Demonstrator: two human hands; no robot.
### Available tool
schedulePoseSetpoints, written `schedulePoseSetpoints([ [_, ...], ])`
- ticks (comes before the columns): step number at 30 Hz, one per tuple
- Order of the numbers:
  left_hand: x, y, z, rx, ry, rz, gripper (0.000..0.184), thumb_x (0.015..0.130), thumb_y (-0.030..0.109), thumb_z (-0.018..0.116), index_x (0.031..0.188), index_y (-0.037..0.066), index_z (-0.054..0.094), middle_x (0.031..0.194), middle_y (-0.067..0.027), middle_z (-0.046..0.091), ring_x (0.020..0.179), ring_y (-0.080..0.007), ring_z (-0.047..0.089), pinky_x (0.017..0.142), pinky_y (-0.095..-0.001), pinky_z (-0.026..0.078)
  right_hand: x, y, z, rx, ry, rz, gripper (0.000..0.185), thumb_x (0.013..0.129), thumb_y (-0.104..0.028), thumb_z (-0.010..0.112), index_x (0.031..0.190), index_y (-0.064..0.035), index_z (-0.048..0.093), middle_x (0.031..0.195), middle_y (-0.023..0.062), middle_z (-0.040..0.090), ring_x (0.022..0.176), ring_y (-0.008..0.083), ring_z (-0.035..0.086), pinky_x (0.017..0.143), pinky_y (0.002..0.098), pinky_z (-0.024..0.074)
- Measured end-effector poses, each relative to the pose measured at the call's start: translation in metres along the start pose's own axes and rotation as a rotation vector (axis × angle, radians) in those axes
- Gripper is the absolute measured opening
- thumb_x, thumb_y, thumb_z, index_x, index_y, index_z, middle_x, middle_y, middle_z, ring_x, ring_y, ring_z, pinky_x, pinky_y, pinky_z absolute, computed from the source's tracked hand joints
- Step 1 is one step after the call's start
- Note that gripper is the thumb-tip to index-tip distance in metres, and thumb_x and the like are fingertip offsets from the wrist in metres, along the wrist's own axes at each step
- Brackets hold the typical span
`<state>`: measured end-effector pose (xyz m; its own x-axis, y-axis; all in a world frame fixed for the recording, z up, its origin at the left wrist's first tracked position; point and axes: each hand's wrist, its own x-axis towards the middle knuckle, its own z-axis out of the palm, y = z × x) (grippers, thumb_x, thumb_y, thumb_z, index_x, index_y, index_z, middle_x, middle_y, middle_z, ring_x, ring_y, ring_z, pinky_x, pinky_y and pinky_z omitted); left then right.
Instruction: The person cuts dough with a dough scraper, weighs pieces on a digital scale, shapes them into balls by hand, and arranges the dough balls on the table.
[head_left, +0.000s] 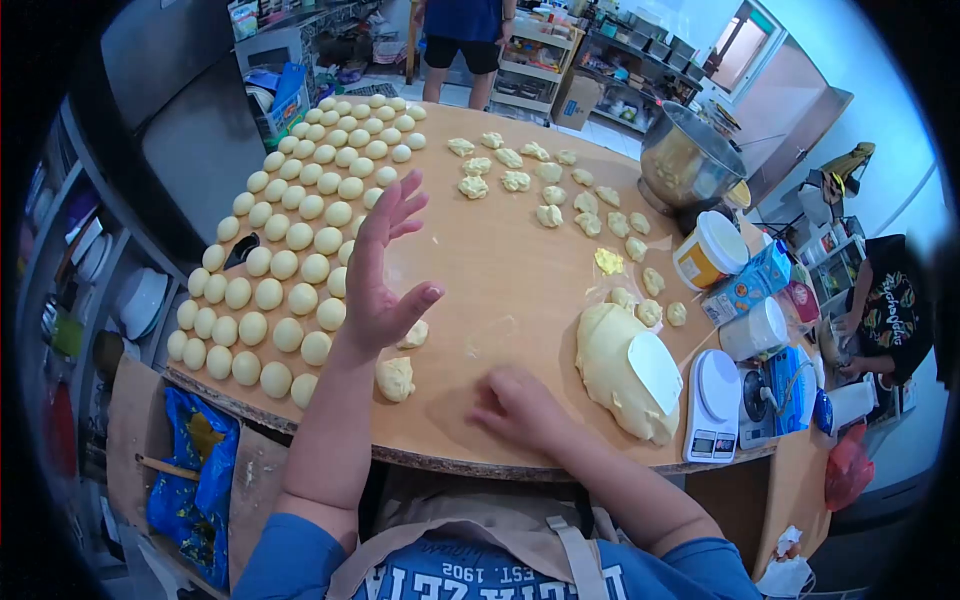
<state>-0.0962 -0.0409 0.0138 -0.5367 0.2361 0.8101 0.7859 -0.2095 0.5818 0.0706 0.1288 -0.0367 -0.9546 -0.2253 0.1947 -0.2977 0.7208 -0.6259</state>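
Note:
My left hand (380, 270) is raised over the wooden table (470, 260), fingers spread and nothing in them. Below its wrist lie two rough dough pieces, the nearer one (396, 379) close to the table's front edge. Rows of smooth round dough balls (283, 264) cover the table's left side. My right hand (515, 405) is low over the front of the table, its fingers curled and smeared by motion; whether it holds anything I cannot make out. To its right sits a large dough mass (605, 350) with a flat white dough scraper (655, 372) on top.
Several lumpy dough pieces (515, 181) are scattered at the back and right. A digital scale (715, 390), a white tub (711, 250) and a metal mixing bowl (690, 155) line the right edge. One person (463, 50) stands behind the table, another (895, 310) at far right.

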Motion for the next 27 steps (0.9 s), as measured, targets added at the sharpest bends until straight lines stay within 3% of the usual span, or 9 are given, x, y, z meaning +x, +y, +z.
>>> schedulePoseSetpoints([
  [3,0.003,0.002,-0.003,-0.117,0.088,-0.005,0.096,0.079,0.054,0.068,0.147,0.005,0.021,0.143,-0.0247,0.037,0.126,-0.0342,0.046,0.098,-0.0437,0.04,-0.014,0.021,-0.015,-0.021,0.044,0.035,0.031,0.075,-0.021,0.077,0.088,-0.0036,0.055,0.08,0.0114,0.056,0.077,0.0291,0.056,0.068,0.0376,0.0464],
  [7,0.002,0.004,0.003,-0.132,0.105,-0.011,0.096,0.08,0.057,0.066,0.147,0.005,0.02,0.143,-0.024,0.037,0.126,-0.0334,0.046,0.098,-0.0434,0.04,0.011,0.021,-0.012,0.003,0.135,0.096,0.031,0.075,-0.021,0.077,0.088,-0.0035,0.055,0.081,0.0114,0.057,0.078,0.028,0.057,0.069,0.0371,0.0467],
  [10,0.002,-0.001,0.0,-0.085,0.087,-0.001,0.096,0.08,0.057,0.065,0.147,0.005,0.02,0.143,-0.0236,0.036,0.126,-0.0332,0.046,0.098,-0.0434,0.041,0.004,-0.003,-0.003,0.061,0.044,0.057,0.031,0.075,-0.021,0.077,0.089,-0.0035,0.055,0.083,0.0112,0.057,0.079,0.0285,0.057,0.07,0.0371,0.0466],
  [14,0.005,0.002,-0.004,-0.114,0.139,-0.01,0.095,0.081,0.057,0.065,0.147,0.006,0.02,0.144,-0.0232,0.036,0.126,-0.0333,0.045,0.098,-0.0435,0.041,-0.03,0.022,-0.014,0.032,0.049,0.064,0.029,0.078,-0.02,0.073,0.092,-0.0037,0.053,0.087,0.0129,0.058,0.085,0.0326,0.056,0.075,0.0402,0.046],
  [17,0.002,0.002,0.001,-0.128,0.112,-0.015,0.095,0.081,0.056,0.066,0.147,0.006,0.02,0.144,-0.023,0.035,0.127,-0.0333,0.045,0.098,-0.0434,0.041,-0.003,0.027,-0.017,-0.034,0.113,0.065,0.031,0.077,-0.02,0.074,0.094,-0.0037,0.054,0.088,0.0126,0.058,0.088,0.0324,0.057,0.077,0.0391,0.0467],
  [23,0.001,-0.006,0.0,-0.054,0.066,-0.027,0.094,0.081,0.053,0.067,0.147,0.005,0.02,0.145,-0.0221,0.035,0.127,-0.0335,0.044,0.099,-0.0428,0.041,-0.023,0.011,-0.002,0.094,0.08,-0.024,0.033,0.073,-0.021,0.078,0.088,-0.0033,0.055,0.084,0.0119,0.058,0.081,0.0296,0.057,0.073,0.038,0.0467],
  [27,0.002,-0.001,0.003,-0.083,0.091,-0.034,0.092,0.082,0.055,0.065,0.147,0.006,0.02,0.145,-0.0217,0.035,0.127,-0.0323,0.045,0.099,-0.0418,0.041,-0.023,0.023,-0.016,-0.019,0.14,0.084,0.033,0.074,-0.022,0.078,0.088,-0.0031,0.055,0.085,0.012,0.058,0.081,0.0294,0.057,0.072,0.0382,0.0464],
])
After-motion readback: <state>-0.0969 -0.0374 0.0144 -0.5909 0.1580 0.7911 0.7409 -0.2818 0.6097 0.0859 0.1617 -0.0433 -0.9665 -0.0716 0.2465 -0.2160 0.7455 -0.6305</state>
